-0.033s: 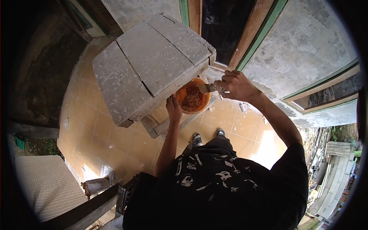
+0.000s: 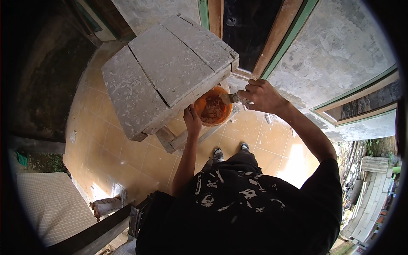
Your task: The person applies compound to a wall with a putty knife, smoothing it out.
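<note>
An orange bucket hangs or stands just under the near right edge of a plaster-spattered wooden platform. Its inside is smeared, with pale lumpy material at the bottom. At its left rim, my left hand has its fingers closed on the bucket's edge. My right hand is on the bucket's right side, fingers wrapped round a short flat-ended tool, whose tan end reaches over the rim. Grey residue cakes this tool, and its exact kind is unclear. What supports the bucket is mostly hidden.
Ahead stands a grey patchy wall with a green-and-brown window frame. The platform's wooden leg slants down to the tan tiled floor, where pale scraps lie. At lower left is a dark rail.
</note>
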{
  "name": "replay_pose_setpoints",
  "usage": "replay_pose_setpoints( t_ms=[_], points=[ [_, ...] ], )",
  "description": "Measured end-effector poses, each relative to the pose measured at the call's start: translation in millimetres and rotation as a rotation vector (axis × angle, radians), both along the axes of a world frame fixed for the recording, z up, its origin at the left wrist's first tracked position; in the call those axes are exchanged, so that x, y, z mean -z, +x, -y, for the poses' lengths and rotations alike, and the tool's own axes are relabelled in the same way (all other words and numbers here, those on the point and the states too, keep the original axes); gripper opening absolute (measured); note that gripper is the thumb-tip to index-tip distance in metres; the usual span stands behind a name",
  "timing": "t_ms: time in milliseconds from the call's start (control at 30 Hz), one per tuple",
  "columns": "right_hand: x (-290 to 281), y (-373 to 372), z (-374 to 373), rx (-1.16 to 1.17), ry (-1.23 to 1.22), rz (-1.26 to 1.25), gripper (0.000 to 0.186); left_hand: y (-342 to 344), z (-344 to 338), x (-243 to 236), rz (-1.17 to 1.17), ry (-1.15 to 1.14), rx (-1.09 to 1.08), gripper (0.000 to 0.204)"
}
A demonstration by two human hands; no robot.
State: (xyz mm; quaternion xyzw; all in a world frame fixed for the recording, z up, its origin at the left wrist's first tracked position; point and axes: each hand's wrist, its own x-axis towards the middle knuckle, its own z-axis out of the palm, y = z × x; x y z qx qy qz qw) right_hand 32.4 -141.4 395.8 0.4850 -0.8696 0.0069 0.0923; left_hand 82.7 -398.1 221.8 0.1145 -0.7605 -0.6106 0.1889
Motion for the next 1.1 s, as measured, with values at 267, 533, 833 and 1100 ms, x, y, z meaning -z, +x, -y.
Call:
replay_pose_setpoints(
  t_ms=[267,533,833,1100],
  points=[
    [21.5,11.4,23.1,-0.006,0.186,-0.175,0.016,4.3,2.9,6.9,0.064,-0.081,0.064,0.038],
    [28.9,22.0,32.7,0.0,0.34,-0.127,0.019,2.2,-12.9,3.6,-0.125,-0.081,-0.039,0.038],
    [43.4,35.3,26.7,0.041,0.106,-0.019,0.022,-3.1,-18.8,-0.4,-0.112,-0.074,-0.09,0.037],
    [44.4,74.5,46.4,0.144,-0.107,0.089,0.017,-1.1,-22.6,-2.8,-0.14,-0.027,-0.126,0.038]
  ],
)
